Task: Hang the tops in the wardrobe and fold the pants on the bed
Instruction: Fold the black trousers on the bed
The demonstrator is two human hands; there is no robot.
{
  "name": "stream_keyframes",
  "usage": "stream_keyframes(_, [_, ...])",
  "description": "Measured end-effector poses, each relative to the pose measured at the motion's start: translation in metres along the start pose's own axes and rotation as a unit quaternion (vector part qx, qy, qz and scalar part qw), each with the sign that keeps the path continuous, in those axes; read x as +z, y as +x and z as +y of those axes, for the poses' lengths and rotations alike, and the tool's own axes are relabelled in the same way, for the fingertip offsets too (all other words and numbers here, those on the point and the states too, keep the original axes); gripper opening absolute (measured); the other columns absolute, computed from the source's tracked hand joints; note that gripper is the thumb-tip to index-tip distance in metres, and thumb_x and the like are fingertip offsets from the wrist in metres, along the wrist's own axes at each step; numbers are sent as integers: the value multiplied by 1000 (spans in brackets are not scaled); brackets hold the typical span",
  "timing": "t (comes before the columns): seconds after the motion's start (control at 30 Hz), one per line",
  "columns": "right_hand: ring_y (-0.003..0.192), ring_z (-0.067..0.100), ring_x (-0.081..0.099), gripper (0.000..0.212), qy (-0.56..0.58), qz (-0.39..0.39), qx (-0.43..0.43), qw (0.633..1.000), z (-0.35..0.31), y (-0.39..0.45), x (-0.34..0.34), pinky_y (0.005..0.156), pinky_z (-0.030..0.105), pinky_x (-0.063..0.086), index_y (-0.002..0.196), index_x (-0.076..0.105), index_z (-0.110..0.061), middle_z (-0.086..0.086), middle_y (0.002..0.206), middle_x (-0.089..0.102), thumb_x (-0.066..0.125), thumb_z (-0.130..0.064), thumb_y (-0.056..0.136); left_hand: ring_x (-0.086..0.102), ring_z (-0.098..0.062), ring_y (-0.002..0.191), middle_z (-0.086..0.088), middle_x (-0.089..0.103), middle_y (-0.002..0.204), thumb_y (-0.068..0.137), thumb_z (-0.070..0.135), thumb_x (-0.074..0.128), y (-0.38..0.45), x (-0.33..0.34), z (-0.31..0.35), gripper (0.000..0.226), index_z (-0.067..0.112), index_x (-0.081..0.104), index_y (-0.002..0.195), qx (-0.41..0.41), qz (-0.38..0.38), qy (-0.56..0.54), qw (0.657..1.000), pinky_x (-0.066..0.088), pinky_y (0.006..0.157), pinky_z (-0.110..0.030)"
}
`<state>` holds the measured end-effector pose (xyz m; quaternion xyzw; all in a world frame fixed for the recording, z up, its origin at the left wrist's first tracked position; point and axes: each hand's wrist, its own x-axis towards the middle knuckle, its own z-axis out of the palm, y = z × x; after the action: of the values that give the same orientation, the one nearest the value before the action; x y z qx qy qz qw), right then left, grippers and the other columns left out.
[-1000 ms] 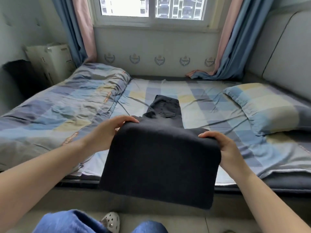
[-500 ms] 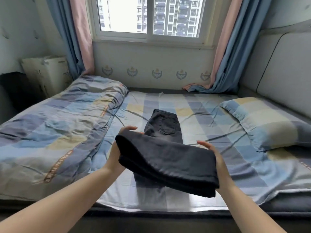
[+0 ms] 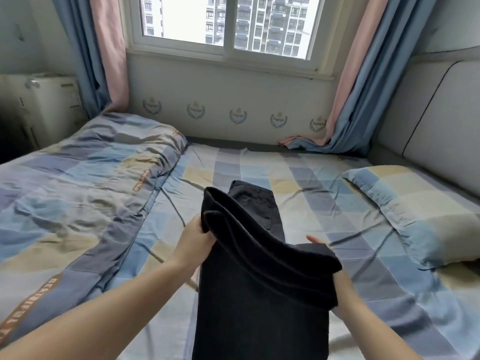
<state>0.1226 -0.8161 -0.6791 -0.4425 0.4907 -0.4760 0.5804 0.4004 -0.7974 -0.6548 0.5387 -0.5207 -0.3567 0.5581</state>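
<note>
Dark pants [image 3: 262, 281] lie lengthwise on the checked bed [image 3: 324, 203], waist end with a back pocket toward the window. Their near part is lifted and doubled over above the rest. My left hand [image 3: 193, 240] grips the left edge of the raised fold. My right hand [image 3: 337, 289] grips the right edge from beneath, mostly hidden by the cloth, with fingertips showing behind the fold.
A rumpled checked duvet [image 3: 83, 193] covers the bed's left half. A matching pillow [image 3: 415, 211] lies at the right by the padded headboard [image 3: 436, 131]. Curtains [image 3: 363, 81] hang down to the mattress under the window. A pale cabinet [image 3: 46, 105] stands at the far left.
The folded part of the pants has been carried forward and raised over the waist end on the bed. Both hands moved away from me with it; the view came closer to the bed.
</note>
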Motion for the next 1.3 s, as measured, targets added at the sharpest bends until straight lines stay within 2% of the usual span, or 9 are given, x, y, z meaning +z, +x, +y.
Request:
stream_keyframes(0.2, [91,13,69,16,-121,12,-1,993,24,95,5,77,34,54,97,69,-22,-4,96,74,57,-33,94,67,-18,96,1,71,102,95,37,53,99,24,-48,21,23,65,105,-119,-26,-27,992,55,86,-39])
stream_keyframes(0.3, [90,10,70,20,-121,35,51,991,52,147,-4,73,30,55,97,69,-26,-11,93,74,56,-41,92,65,-15,95,6,69,102,97,36,51,147,37,-84,15,28,62,102,-140,-19,21,990,53,82,-32])
stream_keyframes(0.43, [98,22,66,20,-162,16,130,978,104,191,-20,91,42,51,107,67,-17,3,104,72,59,-29,93,64,-17,86,-1,68,98,93,28,58,179,53,-151,8,23,58,99,-228,-20,125,965,52,72,-30])
stream_keyframes(0.5, [97,22,64,16,-195,13,140,971,123,197,-25,92,38,49,107,64,-12,11,112,69,60,-16,93,60,-14,80,0,66,99,89,24,63,174,55,-178,32,24,50,117,-277,-23,180,944,45,66,-27])
stream_keyframes(0.67, [129,15,46,52,-219,42,59,973,131,212,-24,111,41,35,140,42,-16,-6,137,50,60,-22,92,40,-2,124,23,41,133,87,33,64,160,64,-214,72,38,25,147,-205,-48,222,952,32,103,-21])
stream_keyframes(0.8, [112,16,60,24,-132,47,80,987,123,230,-16,101,41,46,118,62,-19,-4,115,67,56,-25,95,51,-5,115,18,56,121,87,34,64,172,75,-217,46,30,51,131,-204,-2,207,957,38,95,-22])
stream_keyframes(0.93, [106,15,65,32,75,27,121,990,121,246,-17,94,36,49,113,64,-18,-1,111,71,61,-35,85,61,-13,86,10,65,86,89,40,61,183,79,-215,16,24,63,87,-251,44,163,953,43,68,-22])
stream_keyframes(1.13, [93,24,70,18,-55,19,172,983,136,253,-25,85,43,56,101,70,-11,5,95,75,57,-22,94,64,-19,91,-1,67,93,95,34,53,179,73,-218,16,19,59,92,-249,86,110,959,51,86,-39])
stream_keyframes(1.3, [86,17,71,15,-33,74,77,994,108,276,-18,80,37,55,95,72,-15,1,90,75,58,-19,93,68,-14,84,5,72,84,91,26,63,219,75,-191,8,19,64,89,-199,122,45,971,53,73,-29])
